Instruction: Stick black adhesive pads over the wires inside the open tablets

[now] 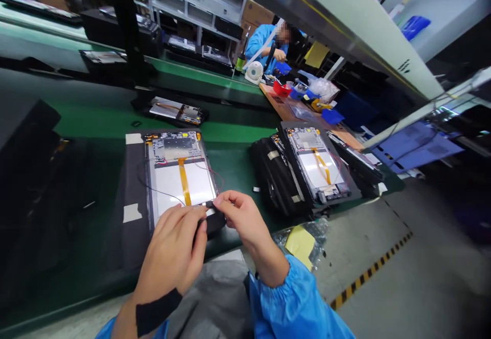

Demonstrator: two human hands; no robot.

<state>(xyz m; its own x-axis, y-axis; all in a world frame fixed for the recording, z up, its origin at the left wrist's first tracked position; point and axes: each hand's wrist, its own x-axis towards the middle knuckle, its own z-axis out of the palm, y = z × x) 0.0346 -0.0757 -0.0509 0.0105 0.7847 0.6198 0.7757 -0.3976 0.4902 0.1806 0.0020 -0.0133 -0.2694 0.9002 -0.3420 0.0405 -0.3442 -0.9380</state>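
An opened tablet (pixel 180 175) lies face down on a dark padded mat (pixel 132 213), showing its metal frame, white battery panel and yellow ribbon strip. Thin red and black wires cross it. My right hand (pixel 240 219) pinches a small black piece (pixel 209 204) at the tablet's near edge. My left hand (pixel 172 247) curls around a black padded block (pixel 210 224) just below that edge, its fingertips meeting the small piece. What the fingers cover is hidden.
A second opened tablet (pixel 316 162) rests on black padding to the right, and a third (pixel 176 111) lies farther back on the green workbench (pixel 238 134). A plastic bag (pixel 301 244) with yellow sheets sits by the bench edge. A co-worker in a blue sleeve (pixel 264 42) works beyond.
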